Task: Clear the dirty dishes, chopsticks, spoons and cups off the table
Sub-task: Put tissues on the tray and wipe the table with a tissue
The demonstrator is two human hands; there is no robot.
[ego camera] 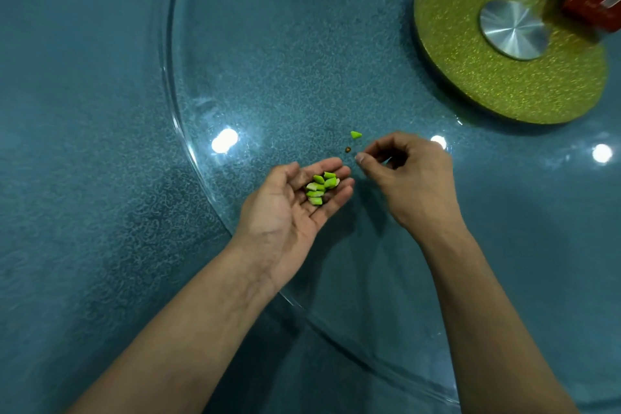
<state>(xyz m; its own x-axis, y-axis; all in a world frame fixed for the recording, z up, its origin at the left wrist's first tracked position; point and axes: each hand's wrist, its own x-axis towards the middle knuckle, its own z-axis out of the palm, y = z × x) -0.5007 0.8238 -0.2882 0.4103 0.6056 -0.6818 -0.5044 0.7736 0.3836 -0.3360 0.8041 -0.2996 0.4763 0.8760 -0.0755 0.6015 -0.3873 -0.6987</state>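
cupping veg bits in left hand; right hand nr brown scrap

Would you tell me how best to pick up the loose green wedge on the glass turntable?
Pinch the small green wedge-shaped piece across its wider end, thumb and forefinger, from above on the right hand's side: it lies flat on the clear glass turntable and tapers to a point.
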